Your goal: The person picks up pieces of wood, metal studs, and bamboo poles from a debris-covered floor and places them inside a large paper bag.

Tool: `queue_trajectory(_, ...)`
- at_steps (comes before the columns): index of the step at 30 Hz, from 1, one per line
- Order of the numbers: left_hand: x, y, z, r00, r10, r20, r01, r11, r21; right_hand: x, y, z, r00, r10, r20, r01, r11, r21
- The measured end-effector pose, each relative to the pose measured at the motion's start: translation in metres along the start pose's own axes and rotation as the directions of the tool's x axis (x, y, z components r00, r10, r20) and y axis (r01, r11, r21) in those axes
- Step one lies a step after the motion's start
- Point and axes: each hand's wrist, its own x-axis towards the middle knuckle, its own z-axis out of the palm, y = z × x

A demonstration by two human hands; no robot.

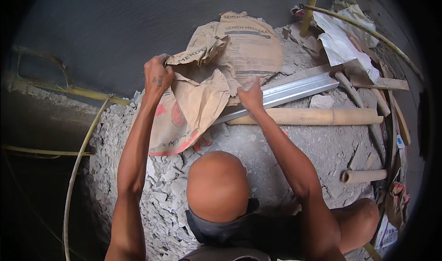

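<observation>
A torn, crumpled brown paper cement sack (207, 97) with red and dark print spreads over the rubble in front of me. My left hand (159, 74) is closed on its upper left edge, the paper bunched at the fingers. On the sack's right side my right hand (251, 95) pinches the paper, beside a silver metal channel (299, 91). Between my hands the sack gapes, with a dark hollow under its raised fold. Another flat brown stretch of paper (258, 54) lies just behind; whether it joins the held part I cannot tell.
A split bamboo pole (317, 116) lies right of my right hand, with a short bamboo tube (363, 176) nearer. White torn sacking (345, 49) and wood scraps heap at the far right. Broken rubble (161, 201) surrounds my knees. A grey wall (119, 35) rises ahead; thin poles stand left.
</observation>
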Motion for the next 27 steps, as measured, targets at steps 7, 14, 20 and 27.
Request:
queue_trajectory(7,-0.005,0.001,0.002,0.996,0.002,0.092,0.003,0.998,-0.062,0.004,-0.053,0.008,0.77,-0.428,0.472,0.558,0.812,-0.173)
queue_trajectory(14,0.035,-0.019,-0.03,1.0,-0.015,0.018,0.015,1.0,0.007,0.044,0.019,-0.008,0.617,0.073,0.783,0.271,0.915,-0.299)
queue_trajectory(20,0.054,-0.026,-0.06,0.997,0.009,0.075,-0.019,0.99,0.138,0.017,0.038,0.004,0.517,-0.207,0.831,0.801,0.459,-0.384)
queue_trajectory(27,0.058,-0.025,-0.035,0.993,0.088,0.074,-0.093,0.994,0.064,0.092,0.097,0.0,0.768,-0.144,0.624,0.325,0.928,-0.185)
